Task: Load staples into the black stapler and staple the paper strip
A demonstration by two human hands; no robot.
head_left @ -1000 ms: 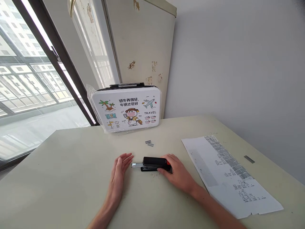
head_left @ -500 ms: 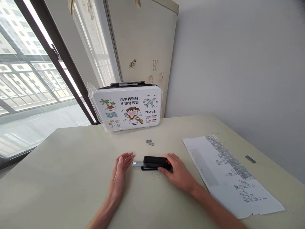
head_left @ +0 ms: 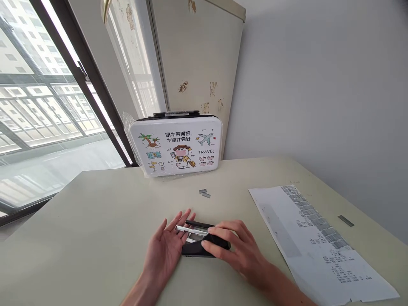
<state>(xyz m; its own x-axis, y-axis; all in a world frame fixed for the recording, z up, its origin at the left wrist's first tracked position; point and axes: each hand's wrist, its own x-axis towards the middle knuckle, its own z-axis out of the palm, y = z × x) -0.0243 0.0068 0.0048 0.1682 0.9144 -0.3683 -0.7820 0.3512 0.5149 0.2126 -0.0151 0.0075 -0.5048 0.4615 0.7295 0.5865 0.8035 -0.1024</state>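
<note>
A black stapler (head_left: 198, 249) is tipped on its side above the table, its parts spread apart and a light metal magazine showing between them. My right hand (head_left: 237, 246) grips its rear end, fingers and thumb wrapped round it. My left hand (head_left: 165, 246) lies palm up with fingers stretched out, just under and beside the stapler's front end. Whether the left fingertips touch the stapler I cannot tell. Beyond the hands, small grey staple strips (head_left: 204, 193) lie on the table.
A white printed carrying case (head_left: 178, 146) in clear plastic stands at the table's (head_left: 105, 221) back. To the right lies a long white paper sheet (head_left: 306, 238) with a grey band. Another staple strip (head_left: 346, 220) rests near the right edge, by the wall (head_left: 318, 85).
My right hand has turned the stapler from upright onto its side, and its parts now stand apart. My left hand has rolled palm up and come closer beneath it. The view has shifted slightly.
</note>
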